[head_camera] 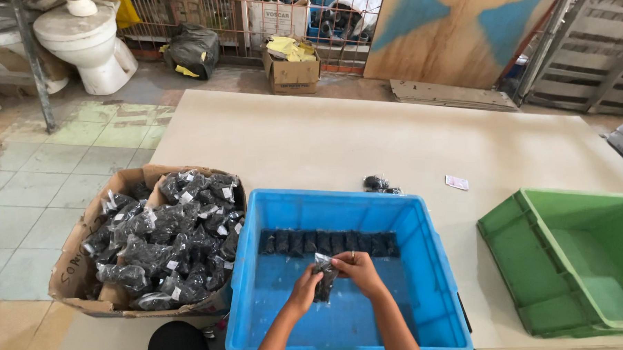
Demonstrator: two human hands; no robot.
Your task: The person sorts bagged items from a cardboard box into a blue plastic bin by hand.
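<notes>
Holding one small black packet (pixel 323 278) pinched in both hands, left (pixel 306 290) & right (pixel 357 266), over the blue crate (pixel 440 288); best kept upright, set snug vs. packed row (pixel 328 243).

A pale tabletop (pixel 338 136) fills the middle. Beyond its far left corner, a white toilet (pixel 89 41) stands on worn green floor tiles (pixel 110 130); a painted plywood sheet (pixel 458 32) leans behind it.

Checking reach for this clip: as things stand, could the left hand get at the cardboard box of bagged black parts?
Probably yes. The left hand shares a small bag with the right hand, but the cardboard box stands open-topped just left of the blue crate, nothing between.
</notes>
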